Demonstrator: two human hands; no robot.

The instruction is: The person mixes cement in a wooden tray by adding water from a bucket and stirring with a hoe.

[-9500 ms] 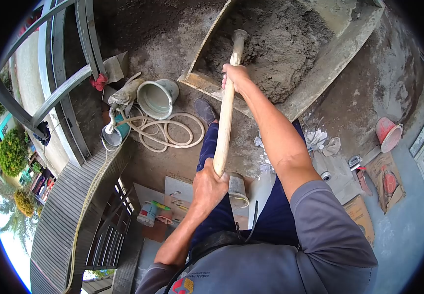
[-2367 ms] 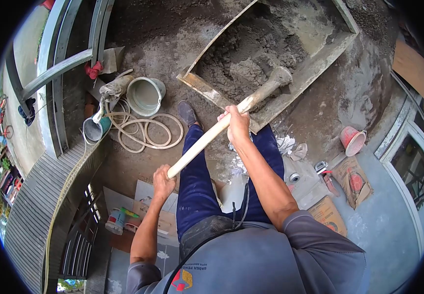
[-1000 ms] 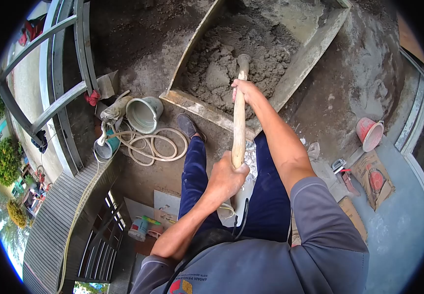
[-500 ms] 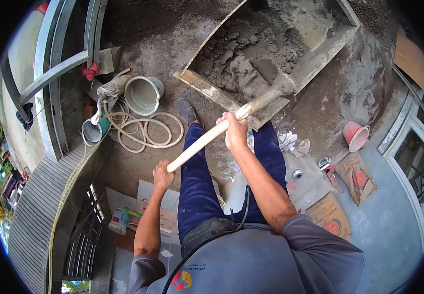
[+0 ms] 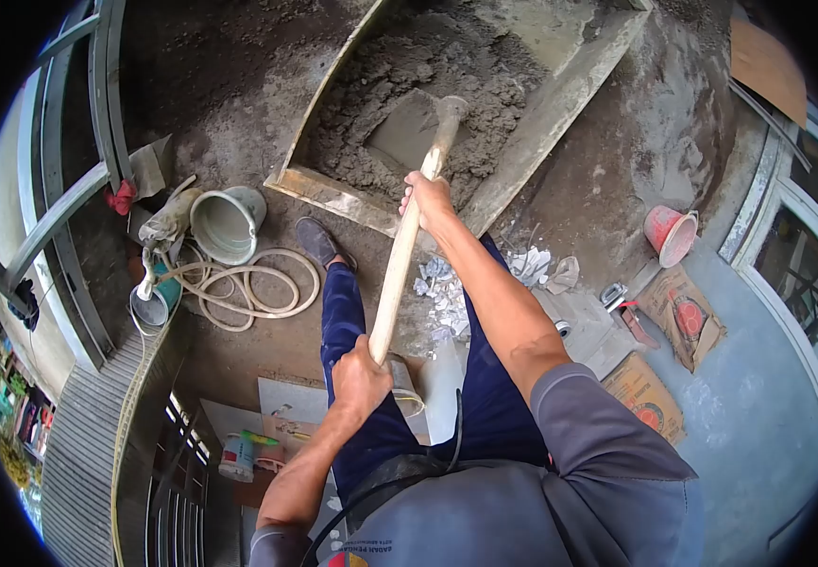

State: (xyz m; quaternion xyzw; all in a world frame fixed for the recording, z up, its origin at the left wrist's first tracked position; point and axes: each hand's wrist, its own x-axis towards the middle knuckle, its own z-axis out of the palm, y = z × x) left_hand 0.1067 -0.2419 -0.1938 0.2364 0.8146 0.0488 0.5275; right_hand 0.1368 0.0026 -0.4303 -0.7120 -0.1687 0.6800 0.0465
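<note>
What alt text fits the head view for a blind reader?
A person grips a wooden-handled hoe, right hand forward, left hand at the handle's end, its head in grey mortar inside a wooden mixing box. A bucket and coiled hose lie on the ground nearby.

Wood-handled hoe, blade flat on grey mortar in trough; prob. wet mix.

Dusty concrete floor, metal railing, daylight
</note>
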